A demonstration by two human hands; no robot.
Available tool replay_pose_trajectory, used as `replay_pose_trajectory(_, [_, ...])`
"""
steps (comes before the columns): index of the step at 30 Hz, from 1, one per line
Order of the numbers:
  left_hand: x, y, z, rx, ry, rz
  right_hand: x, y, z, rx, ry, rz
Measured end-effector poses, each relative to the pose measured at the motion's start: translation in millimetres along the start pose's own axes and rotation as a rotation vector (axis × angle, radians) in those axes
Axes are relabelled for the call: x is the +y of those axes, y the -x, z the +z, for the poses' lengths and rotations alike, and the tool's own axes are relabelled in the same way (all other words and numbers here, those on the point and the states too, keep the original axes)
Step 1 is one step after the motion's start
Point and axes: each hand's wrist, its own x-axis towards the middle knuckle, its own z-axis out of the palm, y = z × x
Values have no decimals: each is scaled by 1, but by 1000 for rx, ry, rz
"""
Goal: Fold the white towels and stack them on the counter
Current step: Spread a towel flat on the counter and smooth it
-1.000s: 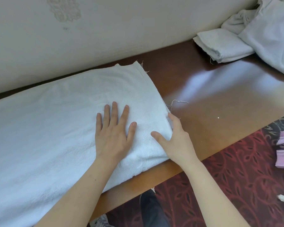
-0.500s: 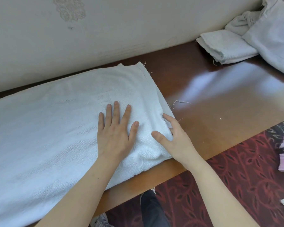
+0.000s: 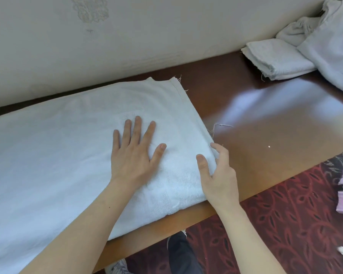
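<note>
White towel [image 3: 58, 155] lies spread along the glossy brown wooden counter [image 3: 265, 155], its far edge by the wall [image 3: 166, 36] and its right end showing layered hems. Left hand [image 3: 133, 155] lies flat on it near that end, fingers straight and splayed. Right hand [image 3: 218, 175] grips the towel's right edge near the front corner, thumb on top, fingers curled round the hem. Well apart, at the far right, a folded towel [image 3: 275, 58] touches a rumpled white heap [image 3: 334, 46]. Red patterned carpet [image 3: 285, 224] shows below.
</note>
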Motion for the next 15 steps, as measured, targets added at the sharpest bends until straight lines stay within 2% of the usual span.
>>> replay_pose_trajectory(5, [-4, -3, -2, -43, 15, -58, 6, -21, -15, 15, 27, 158])
replay_pose_trajectory(7, [-9, -8, -5, -54, 40, -117, 5, -24, -17, 3, 159, 149])
replay_pose_trajectory(9, [-10, -10, -6, -59, 30, -121, 2, -26, -15, 84, 413, 42])
replay_pose_trajectory(11, [-9, -11, -5, -57, -5, -54, -13, -34, -9, 191, 406, -137])
replay_pose_trajectory(13, [-14, -14, -5, -58, -7, 44, -33, -48, 9, 114, 250, -304])
replay_pose_trajectory(15, [-25, -17, -6, -62, 20, 97, -48, -64, 36, -77, 218, -452])
